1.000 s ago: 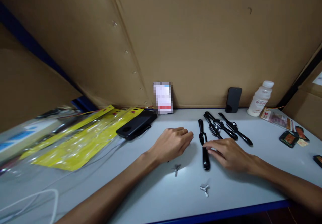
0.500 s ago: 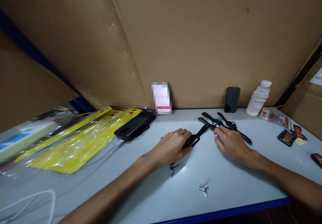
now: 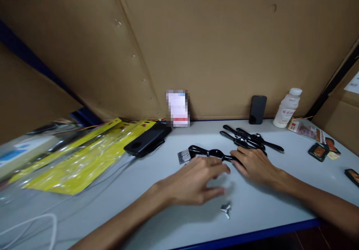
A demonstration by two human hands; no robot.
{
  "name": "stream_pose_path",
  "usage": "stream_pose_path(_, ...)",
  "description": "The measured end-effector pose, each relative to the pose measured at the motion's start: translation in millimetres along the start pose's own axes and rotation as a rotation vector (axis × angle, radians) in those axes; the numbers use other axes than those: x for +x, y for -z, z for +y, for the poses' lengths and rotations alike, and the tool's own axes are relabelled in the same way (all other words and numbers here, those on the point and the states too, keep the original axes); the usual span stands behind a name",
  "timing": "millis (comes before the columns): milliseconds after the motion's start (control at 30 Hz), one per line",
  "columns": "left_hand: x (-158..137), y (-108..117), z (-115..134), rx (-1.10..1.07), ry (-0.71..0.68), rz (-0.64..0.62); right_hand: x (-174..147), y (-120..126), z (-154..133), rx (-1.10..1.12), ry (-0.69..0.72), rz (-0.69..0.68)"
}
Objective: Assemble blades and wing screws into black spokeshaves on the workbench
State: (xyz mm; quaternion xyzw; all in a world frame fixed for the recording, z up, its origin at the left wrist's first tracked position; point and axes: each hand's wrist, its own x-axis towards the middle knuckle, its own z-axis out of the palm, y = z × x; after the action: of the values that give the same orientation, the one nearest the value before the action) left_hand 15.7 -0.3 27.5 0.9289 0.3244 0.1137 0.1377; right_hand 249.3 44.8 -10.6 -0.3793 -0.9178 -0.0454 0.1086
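A black spokeshave point(image 3: 215, 153) lies across the middle of the table. My right hand point(image 3: 254, 163) has its fingers closed on the right-hand handle. Just in front of the tool, my left hand point(image 3: 200, 179) is open, its slightly blurred fingers apart with nothing seen between them. Beside the left handle lies a flat slotted metal blade point(image 3: 184, 156). Small silvery winged screws point(image 3: 226, 211) rest near the front edge. Behind my right hand, several more black spokeshaves point(image 3: 244, 140) are heaped together.
Yellow-backed clear packages point(image 3: 84, 160) and a black device point(image 3: 147, 139) with a cable occupy the left. Along the cardboard wall point(image 3: 213, 55) stand a lit, blurred-out screen point(image 3: 178, 108), a dark phone point(image 3: 257, 109) and a bottle point(image 3: 287, 107). Small dark packets point(image 3: 318, 151) lie right.
My left hand has let go of the spokeshave and moved towards the front, uncovering the blade. My right hand has left the heap and closed on the spokeshave, which now lies more crosswise.
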Motion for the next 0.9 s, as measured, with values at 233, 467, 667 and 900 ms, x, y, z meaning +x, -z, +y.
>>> stream_pose_path(233, 0, -11, 26, 0.076, -0.146, -0.222, 1, 3, 3, -0.049, -0.056, -0.014)
stream_pose_path(467, -5, 11, -32, 0.199, 0.137, -0.075, 1, 1, 5, -0.081, -0.124, -0.019)
stream_pose_path(667, -14, 31, -74, 0.241, 0.465, 0.042, 0, 0, 6, -0.063, -0.115, -0.015)
stream_pose_path(900, -25, 30, -90, 0.209, 0.595, -0.095, 0, -2, 7, -0.037, -0.102, -0.009)
